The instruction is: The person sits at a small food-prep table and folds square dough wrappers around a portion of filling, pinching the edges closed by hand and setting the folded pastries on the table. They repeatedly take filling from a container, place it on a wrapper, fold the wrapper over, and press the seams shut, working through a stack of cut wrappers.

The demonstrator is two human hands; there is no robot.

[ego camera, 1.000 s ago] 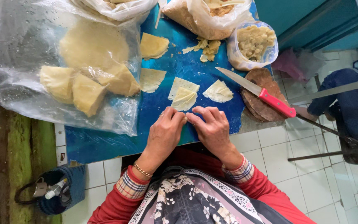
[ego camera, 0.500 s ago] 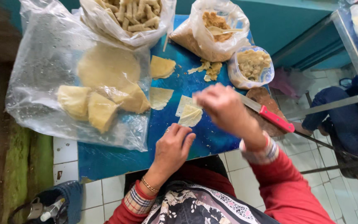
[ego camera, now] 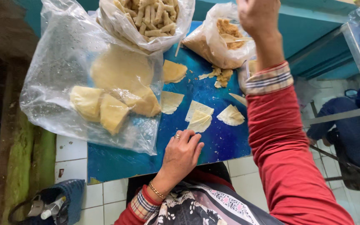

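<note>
My left hand (ego camera: 182, 155) rests flat on the blue board (ego camera: 213, 141), fingers apart, just below two pale triangular wrapper pieces (ego camera: 198, 118). My right hand (ego camera: 258, 14) is raised far forward at the top of the view, above the bag of brown filling (ego camera: 221, 39); its fingers are cut off by the frame edge, so I cannot tell what it holds. My red sleeve covers the right side of the board. More wrapper pieces (ego camera: 231, 115) lie on the board.
A large clear bag of stacked wrappers (ego camera: 105, 96) lies at left. A bag of rolled sticks (ego camera: 146, 18) stands at the back. A knife blade (ego camera: 238, 98) shows beside my sleeve. A dark bag (ego camera: 50, 204) sits on the tiled floor.
My right hand has left the wrappers and risen forward toward the filling bag. My left hand has stayed on the board and flattened out.
</note>
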